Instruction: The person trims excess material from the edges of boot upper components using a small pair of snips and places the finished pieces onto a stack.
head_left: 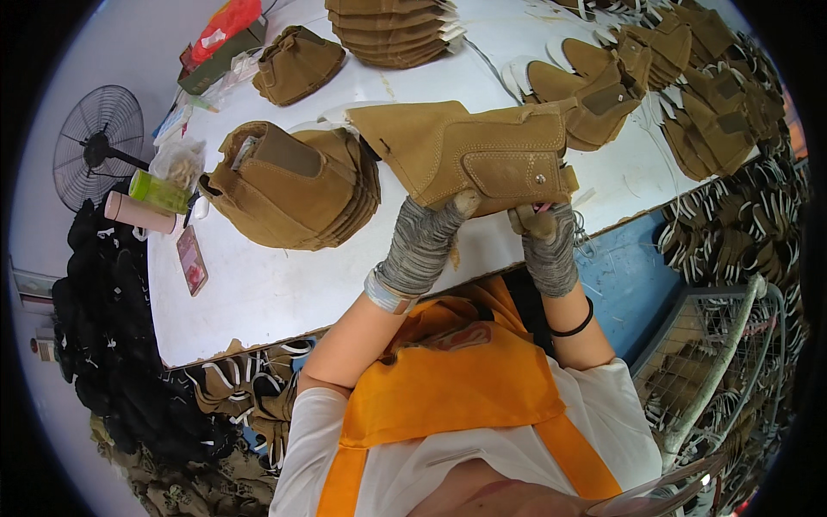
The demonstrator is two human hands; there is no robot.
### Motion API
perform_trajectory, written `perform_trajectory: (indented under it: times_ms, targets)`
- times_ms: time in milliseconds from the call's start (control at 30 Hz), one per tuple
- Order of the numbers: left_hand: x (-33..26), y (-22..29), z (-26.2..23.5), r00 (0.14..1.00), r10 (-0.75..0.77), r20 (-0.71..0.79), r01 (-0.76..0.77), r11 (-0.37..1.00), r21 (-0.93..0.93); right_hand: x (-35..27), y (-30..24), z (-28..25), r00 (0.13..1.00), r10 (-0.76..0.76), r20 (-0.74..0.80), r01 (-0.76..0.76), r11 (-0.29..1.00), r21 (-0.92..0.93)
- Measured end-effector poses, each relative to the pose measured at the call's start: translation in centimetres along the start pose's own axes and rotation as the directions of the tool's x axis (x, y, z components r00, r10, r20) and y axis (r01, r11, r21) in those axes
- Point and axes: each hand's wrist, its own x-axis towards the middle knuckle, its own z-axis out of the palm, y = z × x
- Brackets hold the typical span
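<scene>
A brown suede boot upper [504,159], with a stitched side panel and a round metal stud, is held up over the near edge of the table. My left hand [429,231], in a grey glove with tan fingertips, grips its lower edge with the thumb in front. My right hand [549,246], gloved alike, is closed at the upper's lower right corner. A small pinkish bit shows by its fingers, too little to name. Left of the held piece stands a stack of nested boot uppers [289,189], one elastic side panel facing up.
On the white table [250,310] are a phone [192,261], a pink cup [139,212], a green cup [159,191] and more upper stacks [392,34]. Several uppers [594,95] lie at the far right. A fan [99,146] stands left; a wire cart [702,345] stands right.
</scene>
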Motion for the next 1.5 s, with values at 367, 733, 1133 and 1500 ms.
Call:
perform_trajectory:
  times_ms: [367, 733, 1133, 1500]
  targets:
    - [-0.1, -0.2, -0.3, 0.999, 0.043, 0.012, -0.042, 0.999, -0.028, -2.1, -4.4, 5.8, 0.933, -0.226, 0.279, 0.311, 0.897, -0.314]
    - [0.7, 0.8, -2.3, 0.997, 0.012, -0.073, -0.035, 0.945, -0.324, -1.9, -5.7, 3.0, 0.798, -0.315, 0.514, 0.598, 0.308, -0.74]
    - [-1.1, -0.8, 0.2, 0.886, 0.378, -0.267, -0.284, 0.9, 0.33, -2.0, -3.8, 5.4, 0.857, -0.455, 0.241, 0.503, 0.84, -0.204]
    - [-0.8, 0.7, 0.5, 0.957, 0.28, -0.077, -0.261, 0.945, 0.195, -1.8, -2.4, 4.8, 0.299, -0.749, 0.591, 0.935, 0.105, -0.34]
